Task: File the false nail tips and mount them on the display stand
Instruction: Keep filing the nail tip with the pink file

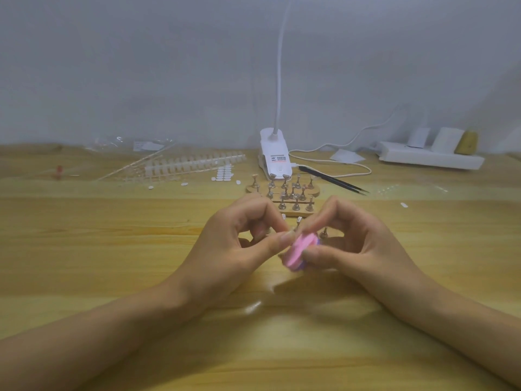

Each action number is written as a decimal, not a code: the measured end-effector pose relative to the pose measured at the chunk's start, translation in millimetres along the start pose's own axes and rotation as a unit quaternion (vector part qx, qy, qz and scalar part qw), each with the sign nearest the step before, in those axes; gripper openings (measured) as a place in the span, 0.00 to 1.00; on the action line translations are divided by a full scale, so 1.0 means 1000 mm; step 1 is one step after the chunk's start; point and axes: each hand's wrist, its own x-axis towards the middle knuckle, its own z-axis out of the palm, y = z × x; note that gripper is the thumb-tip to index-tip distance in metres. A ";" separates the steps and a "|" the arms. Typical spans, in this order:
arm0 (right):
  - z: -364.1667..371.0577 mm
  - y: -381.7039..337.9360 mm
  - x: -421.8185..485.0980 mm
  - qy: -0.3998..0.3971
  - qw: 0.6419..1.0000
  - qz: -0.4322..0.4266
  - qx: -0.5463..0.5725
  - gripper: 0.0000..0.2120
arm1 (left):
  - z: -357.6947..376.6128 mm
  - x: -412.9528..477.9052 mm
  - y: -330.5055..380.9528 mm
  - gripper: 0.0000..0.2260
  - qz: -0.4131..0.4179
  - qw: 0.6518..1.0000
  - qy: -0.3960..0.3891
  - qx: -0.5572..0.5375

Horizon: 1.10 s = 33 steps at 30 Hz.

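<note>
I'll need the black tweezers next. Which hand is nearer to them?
Right. The right hand is just in front of the black tweezers; the left hand is farther away, off to their left.

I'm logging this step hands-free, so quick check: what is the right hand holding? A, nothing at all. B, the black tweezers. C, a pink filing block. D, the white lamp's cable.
C: the right hand grips the pink filing block between thumb and fingers, while the black tweezers lie untouched on the table behind it.
</note>
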 end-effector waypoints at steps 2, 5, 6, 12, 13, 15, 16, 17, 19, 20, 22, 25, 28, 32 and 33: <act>0.000 0.000 0.000 0.047 0.999 -0.014 0.006 0.13 | 0.000 0.000 0.000 0.07 -0.005 1.000 0.006 -0.004; -0.001 0.000 0.000 0.032 0.999 -0.010 -0.001 0.12 | 0.000 -0.001 0.000 0.06 -0.006 1.000 0.005 -0.003; 0.001 0.000 0.000 -0.001 1.000 -0.007 -0.004 0.12 | 0.000 -0.001 0.000 0.06 -0.004 1.000 0.002 -0.002; -0.001 -0.002 0.000 0.039 0.999 -0.008 -0.003 0.13 | 0.000 -0.002 0.001 0.06 -0.005 1.000 0.001 -0.004; 0.000 -0.001 -0.001 0.006 1.000 -0.003 -0.004 0.13 | 0.000 -0.001 0.001 0.06 -0.002 1.000 -0.004 0.000; 0.002 0.000 -0.001 0.014 1.000 -0.012 -0.004 0.12 | 0.000 -0.001 0.001 0.06 0.002 1.000 -0.004 0.005; 0.002 -0.001 -0.001 0.044 0.999 -0.015 0.000 0.11 | 0.000 -0.001 0.001 0.05 0.000 1.000 -0.001 0.006; 0.000 -0.001 0.000 0.062 0.998 -0.015 0.003 0.10 | -0.001 -0.001 0.000 0.05 -0.002 1.000 0.000 0.006; -0.001 0.000 0.000 0.024 1.000 -0.004 0.001 0.11 | -0.001 -0.001 0.000 0.05 0.000 1.000 -0.005 0.012; 0.000 0.002 -0.001 -0.007 1.000 -0.001 -0.002 0.12 | -0.001 -0.001 0.000 0.05 0.003 1.000 -0.009 0.018; -0.001 0.003 0.000 0.002 1.000 -0.018 0.002 0.10 | -0.002 -0.001 0.001 0.06 0.010 1.000 -0.011 0.021; -0.010 -0.002 0.003 0.113 0.992 -0.058 0.014 0.12 | -0.005 0.000 -0.001 0.09 -0.001 1.000 -0.003 0.011; -0.018 -0.004 0.005 0.125 0.990 -0.061 -0.024 0.14 | -0.006 0.001 -0.003 0.08 -0.019 1.000 -0.004 -0.008; -0.017 -0.001 0.004 0.003 0.975 -0.068 -0.210 0.11 | -0.007 0.004 -0.002 0.07 -0.036 0.998 -0.012 -0.058; -0.017 -0.001 0.004 -0.023 0.963 -0.066 -0.260 0.11 | -0.007 0.004 -0.002 0.07 -0.046 0.996 -0.012 -0.072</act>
